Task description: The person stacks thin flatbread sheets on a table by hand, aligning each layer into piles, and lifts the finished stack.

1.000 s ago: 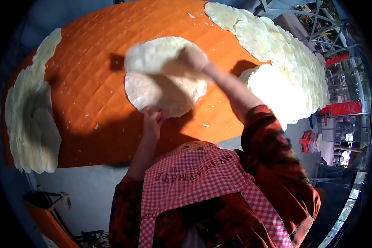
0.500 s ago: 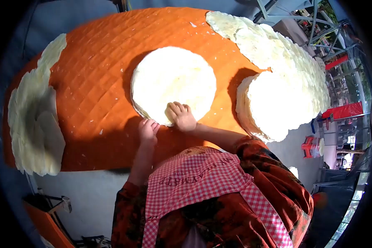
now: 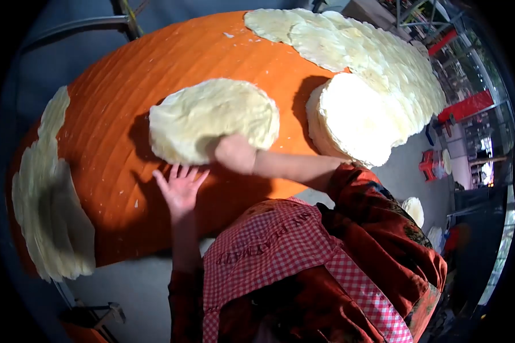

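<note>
A stack of thin, round, pale dough-like sheets [image 3: 217,111] lies in the middle of the orange table, its top uneven and rippled. My right hand [image 3: 236,154] is over its near edge, fingers curled into a closed shape and slightly blurred; whatever they grip, if anything, is hidden. Just below that edge, my left hand [image 3: 182,188] is open and palm up, with fingers spread and nothing in it. To the right stands a taller stack of the same round sheets [image 3: 355,117], brightly lit on top.
Overlapping pale sheets [image 3: 377,63] cover the far right of the orange table [image 3: 114,143]. More sheets [image 3: 51,206] lie along its left end and hang at the edge. Beyond the right side, a red stool [image 3: 428,164] stands on the grey floor.
My left hand has left the stack's edge and turned palm up with fingers spread. My right hand has curled closed. The view has shifted, and the middle stack's top looks more rippled and less bright.
</note>
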`<state>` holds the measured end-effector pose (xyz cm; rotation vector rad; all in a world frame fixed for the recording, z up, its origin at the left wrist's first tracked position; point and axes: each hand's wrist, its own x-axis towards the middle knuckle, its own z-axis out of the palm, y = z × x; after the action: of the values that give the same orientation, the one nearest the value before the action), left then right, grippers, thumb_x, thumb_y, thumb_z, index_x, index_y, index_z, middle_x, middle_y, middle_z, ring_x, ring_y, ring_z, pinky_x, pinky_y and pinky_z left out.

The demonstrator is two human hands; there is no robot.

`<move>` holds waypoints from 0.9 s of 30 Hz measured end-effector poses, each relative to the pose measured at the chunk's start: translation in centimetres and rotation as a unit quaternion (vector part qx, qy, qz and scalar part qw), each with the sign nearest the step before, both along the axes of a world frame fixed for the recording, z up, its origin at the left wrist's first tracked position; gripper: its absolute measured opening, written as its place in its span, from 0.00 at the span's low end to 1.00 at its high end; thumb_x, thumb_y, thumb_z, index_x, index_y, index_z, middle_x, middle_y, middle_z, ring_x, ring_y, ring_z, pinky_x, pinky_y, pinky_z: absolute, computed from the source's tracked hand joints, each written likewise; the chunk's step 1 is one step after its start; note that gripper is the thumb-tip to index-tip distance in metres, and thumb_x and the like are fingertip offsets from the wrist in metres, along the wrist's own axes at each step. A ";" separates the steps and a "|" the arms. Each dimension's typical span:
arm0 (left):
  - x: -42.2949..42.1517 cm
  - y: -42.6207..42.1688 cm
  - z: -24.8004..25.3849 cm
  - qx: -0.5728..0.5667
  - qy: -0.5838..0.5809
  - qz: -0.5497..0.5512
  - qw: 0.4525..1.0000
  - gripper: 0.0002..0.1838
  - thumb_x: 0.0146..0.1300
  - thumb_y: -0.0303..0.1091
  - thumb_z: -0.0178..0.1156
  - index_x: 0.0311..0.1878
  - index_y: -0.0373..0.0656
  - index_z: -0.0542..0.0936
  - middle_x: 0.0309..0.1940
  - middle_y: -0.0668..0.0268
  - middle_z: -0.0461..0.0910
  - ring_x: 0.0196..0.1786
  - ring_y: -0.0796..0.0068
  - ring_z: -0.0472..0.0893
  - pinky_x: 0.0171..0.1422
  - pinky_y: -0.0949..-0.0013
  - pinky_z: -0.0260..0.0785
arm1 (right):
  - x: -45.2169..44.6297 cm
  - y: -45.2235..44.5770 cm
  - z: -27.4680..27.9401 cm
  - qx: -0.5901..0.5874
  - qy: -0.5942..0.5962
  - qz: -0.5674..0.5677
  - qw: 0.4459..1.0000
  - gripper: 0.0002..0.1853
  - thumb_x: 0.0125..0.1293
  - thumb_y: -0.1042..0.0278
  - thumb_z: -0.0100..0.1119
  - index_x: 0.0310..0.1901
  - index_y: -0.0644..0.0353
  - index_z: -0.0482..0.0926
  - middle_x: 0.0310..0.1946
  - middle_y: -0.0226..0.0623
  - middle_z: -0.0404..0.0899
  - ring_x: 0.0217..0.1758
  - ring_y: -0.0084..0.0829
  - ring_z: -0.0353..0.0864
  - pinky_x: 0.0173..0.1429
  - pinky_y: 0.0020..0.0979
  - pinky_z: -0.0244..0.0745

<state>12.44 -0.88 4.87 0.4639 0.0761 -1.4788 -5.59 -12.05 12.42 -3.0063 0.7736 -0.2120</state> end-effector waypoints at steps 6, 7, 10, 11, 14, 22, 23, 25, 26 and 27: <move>2.0 3.8 -8.2 0.010 -0.110 -0.050 0.993 0.37 0.67 0.57 0.46 0.71 0.41 0.57 0.70 0.55 0.60 0.70 0.53 0.62 0.72 0.48 0.55 | -2.3 6.0 -10.3 0.064 -0.159 0.078 0.982 0.16 0.60 0.58 0.54 0.47 0.53 0.81 0.51 0.38 0.78 0.51 0.40 0.77 0.50 0.43 0.75; 2.4 3.9 -9.8 0.047 -0.157 -0.067 0.984 0.34 0.69 0.51 0.48 0.71 0.40 0.58 0.68 0.54 0.62 0.68 0.53 0.65 0.71 0.51 0.57 | -3.1 5.3 -9.1 0.129 -0.220 0.085 0.963 0.16 0.62 0.57 0.53 0.48 0.53 0.80 0.51 0.38 0.78 0.51 0.41 0.77 0.53 0.42 0.74; 1.4 3.9 -7.1 0.135 -0.177 -0.055 0.973 0.30 0.64 0.36 0.55 0.68 0.38 0.61 0.63 0.55 0.69 0.64 0.55 0.70 0.67 0.52 0.64 | -7.0 -0.4 -9.8 0.440 -0.398 -0.285 0.753 0.14 0.59 0.71 0.56 0.48 0.62 0.78 0.48 0.45 0.78 0.52 0.43 0.76 0.59 0.38 0.72; 1.6 3.7 -7.8 0.146 -0.179 -0.051 0.972 0.30 0.63 0.33 0.56 0.67 0.38 0.62 0.62 0.55 0.70 0.63 0.56 0.71 0.66 0.53 0.65 | -8.2 -2.3 -9.1 0.116 -0.331 -0.262 0.899 0.15 0.54 0.75 0.60 0.46 0.61 0.77 0.45 0.45 0.78 0.50 0.45 0.76 0.55 0.40 0.73; 2.1 3.6 -11.2 0.167 -0.200 -0.034 0.965 0.30 0.59 0.27 0.58 0.66 0.38 0.64 0.59 0.56 0.72 0.60 0.56 0.73 0.64 0.53 0.67 | -9.2 -7.0 -11.6 0.141 -0.205 -0.418 0.873 0.19 0.55 0.66 0.62 0.49 0.59 0.75 0.42 0.45 0.79 0.49 0.48 0.77 0.53 0.41 0.73; 1.1 3.5 -9.1 0.224 -0.249 -0.007 0.942 0.35 0.54 0.23 0.63 0.67 0.42 0.64 0.58 0.56 0.72 0.59 0.55 0.73 0.60 0.52 0.70 | -9.3 -9.8 -12.9 0.199 -0.117 -0.456 0.859 0.22 0.52 0.57 0.67 0.48 0.54 0.77 0.44 0.45 0.78 0.50 0.47 0.77 0.53 0.43 0.74; 1.1 3.5 -9.7 0.211 -0.257 -0.005 0.943 0.35 0.54 0.23 0.63 0.67 0.43 0.63 0.57 0.57 0.72 0.58 0.56 0.73 0.59 0.52 0.71 | -9.9 -9.2 -13.8 0.145 -0.109 -0.445 0.877 0.23 0.51 0.56 0.68 0.48 0.53 0.76 0.45 0.45 0.77 0.51 0.47 0.76 0.53 0.43 0.73; 1.4 3.6 -10.4 0.228 -0.275 0.000 0.934 0.36 0.53 0.22 0.63 0.67 0.43 0.63 0.57 0.58 0.73 0.59 0.57 0.73 0.58 0.54 0.71 | -10.6 -9.2 -15.8 0.122 -0.216 -0.433 0.867 0.33 0.46 0.58 0.71 0.55 0.54 0.70 0.46 0.49 0.75 0.52 0.49 0.74 0.54 0.45 0.72; 1.5 3.5 -10.6 0.235 -0.278 0.008 0.931 0.36 0.53 0.22 0.64 0.67 0.44 0.63 0.58 0.59 0.73 0.59 0.57 0.73 0.59 0.54 0.71 | -10.4 -8.9 -15.4 0.132 -0.251 -0.447 0.848 0.33 0.50 0.58 0.71 0.56 0.58 0.68 0.46 0.50 0.77 0.50 0.47 0.77 0.53 0.42 0.73; 1.2 3.5 -9.6 0.231 -0.278 0.007 0.932 0.35 0.55 0.23 0.63 0.67 0.42 0.63 0.58 0.59 0.72 0.59 0.57 0.73 0.60 0.55 0.70 | -10.5 -10.1 -17.3 0.218 -0.367 -0.445 0.787 0.33 0.54 0.58 0.69 0.58 0.62 0.67 0.42 0.51 0.79 0.45 0.43 0.80 0.49 0.38 0.75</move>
<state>13.61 2.67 -4.72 1.2482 -0.0261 -1.2613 -16.11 -22.14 -4.90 -1.6637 1.6991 -0.9667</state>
